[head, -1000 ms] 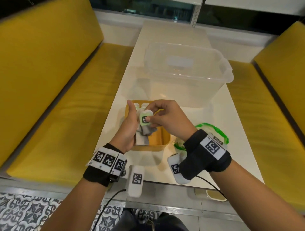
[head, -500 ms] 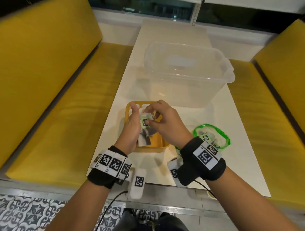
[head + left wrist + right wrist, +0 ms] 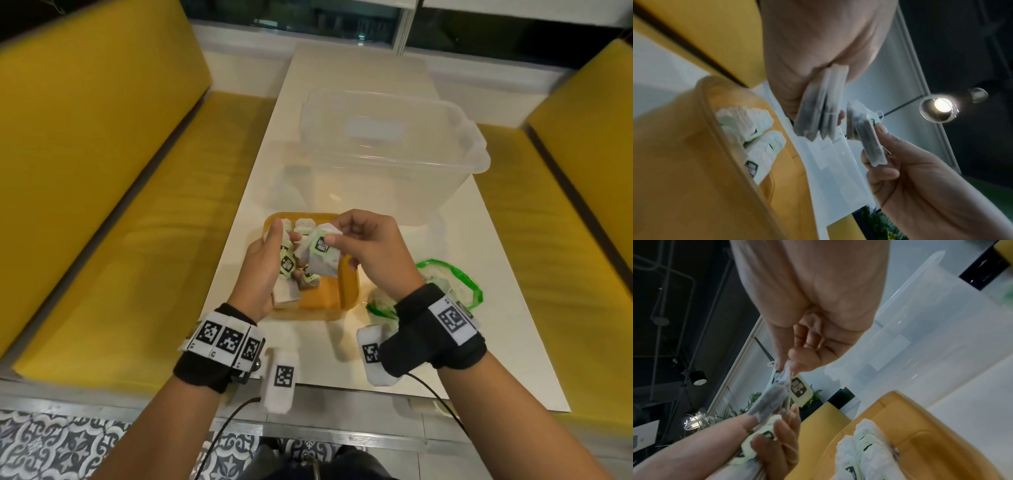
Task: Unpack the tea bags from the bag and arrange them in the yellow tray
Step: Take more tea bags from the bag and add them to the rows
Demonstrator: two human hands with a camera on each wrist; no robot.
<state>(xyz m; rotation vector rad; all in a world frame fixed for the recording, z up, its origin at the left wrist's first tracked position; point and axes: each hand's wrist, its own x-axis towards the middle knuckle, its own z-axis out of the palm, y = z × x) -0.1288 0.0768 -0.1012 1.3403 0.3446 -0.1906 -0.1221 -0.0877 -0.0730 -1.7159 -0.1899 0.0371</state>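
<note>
1. Green paper tags carry black print, unreadable
2. Right hand pinches one white tea bag above the yellow plastic tray
3. Left hand grips several bags

Seen from my forehead, the head camera looks forward and down the white table, taking in both wrists; the yellow tray sits near centre, the clear bin toward 12 o'clock. The camera on my left wrist sits very close behind my left hand, looking up along the palm, the tray rim at 9 o'clock. The one on my right wrist, equally close behind my right hand, shows the tray at 5 o'clock. All three views share the tray and both hands.
</note>
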